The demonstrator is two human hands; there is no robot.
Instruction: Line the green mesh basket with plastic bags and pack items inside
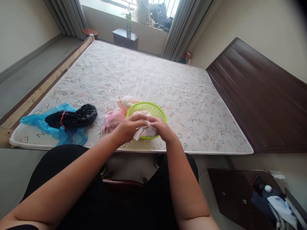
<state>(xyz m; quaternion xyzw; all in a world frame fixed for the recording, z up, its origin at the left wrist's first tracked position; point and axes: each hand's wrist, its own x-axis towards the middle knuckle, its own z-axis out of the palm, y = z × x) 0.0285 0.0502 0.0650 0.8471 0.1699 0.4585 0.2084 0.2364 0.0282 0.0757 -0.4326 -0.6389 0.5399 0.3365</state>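
Observation:
Both hands meet over the front part of a yellow-green plastic basket [157, 110] on the mattress. My left hand [131, 126] has its fingers closed on the gathered top of a white plastic bag [151, 131]. From the other side, my right hand [161, 127] pinches the same bag. What the bag holds is hidden by the hands. Close to the left of the basket lies a pink cloth [113, 120]. Behind the cloth sits a clear plastic bag [126, 102] with something pinkish in it.
A black plastic bag [81, 116] with a red string lies on a blue plastic bag [56, 131] at the left. The lettered mattress [148, 76] reaches to a dark headboard [261, 105]. At lower right, a nightstand [230, 188] carries clothes [280, 204]. A bottle [129, 24] stands far off.

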